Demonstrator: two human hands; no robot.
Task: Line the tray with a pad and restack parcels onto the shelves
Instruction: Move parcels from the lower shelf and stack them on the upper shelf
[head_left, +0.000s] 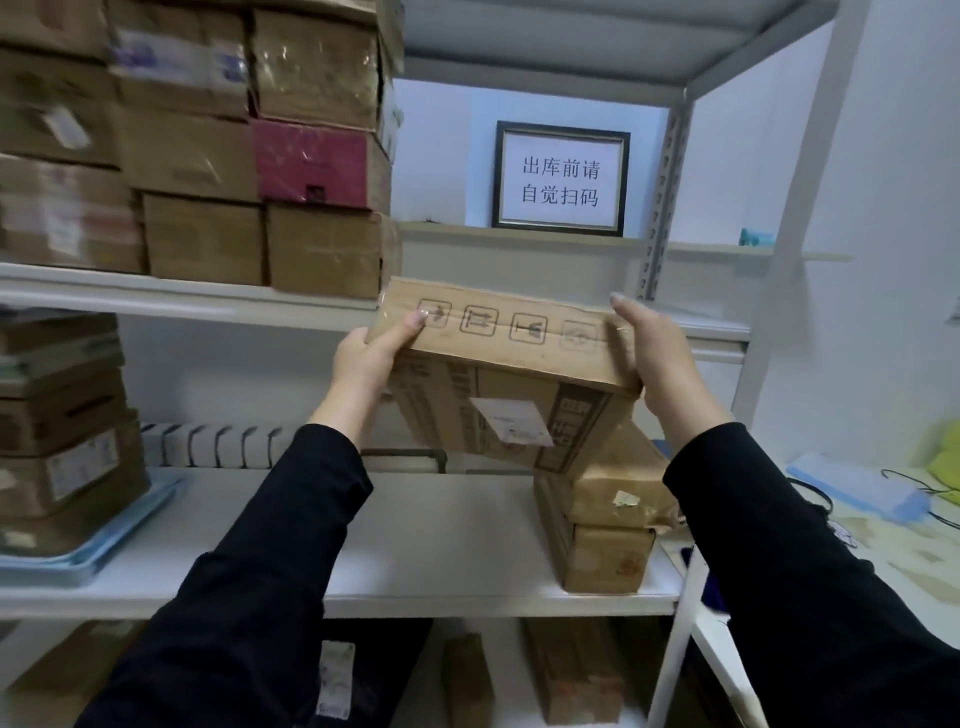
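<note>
Held between both hands, a flat cardboard parcel is kept in the air in front of the shelving, above the white middle shelf and level with the edge of the upper shelf. Its long axis runs left to right, and it is tilted so that the narrow side printed with handling symbols faces up and toward the camera, while the broad face with a white label slopes down and away. The right end sits slightly lower than the left.

The left hand is closed around the parcel's left end, with the thumb laid across the symbol-printed side and the remaining fingers hidden behind the cardboard. The right hand is pressed flat against the right end, fingers extended upward and held together, the palm set against the cardboard. Both forearms are raised and reach forward in black sleeves, converging on the parcel.

Just below the parcel's right corner, two stacked brown boxes are seen on the middle shelf. At the far left of that shelf, a stack of parcels is seated in a pale blue tray.
</note>
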